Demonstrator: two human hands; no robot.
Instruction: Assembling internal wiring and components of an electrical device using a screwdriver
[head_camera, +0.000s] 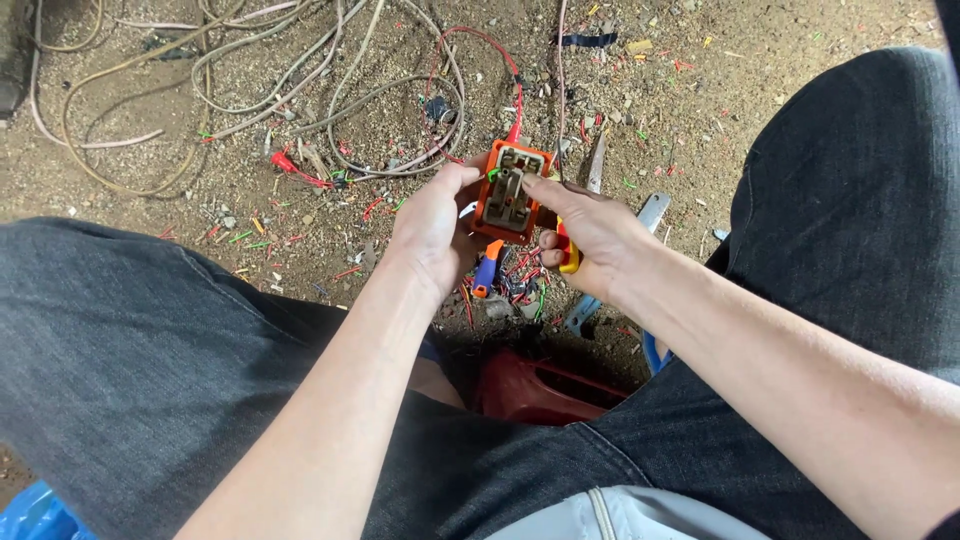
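Observation:
My left hand (432, 228) grips an orange electrical socket block (508, 190) from its left side, its open back with metal contacts facing me. A red wire (517, 95) runs from the block's top edge up across the dirt. My right hand (590, 235) touches the block's right side with the forefinger on its top face, and it also holds a tool with a yellow and red handle (568, 255) in the palm. Both forearms reach out between my knees in dark jeans.
Loops of grey and beige cable (300, 90) lie on the dirt ground beyond the hands. An orange and blue screwdriver (487, 270), a metal tool (650, 212) and scattered wire scraps (525, 285) lie below the hands. A red plastic object (530, 390) sits between my legs.

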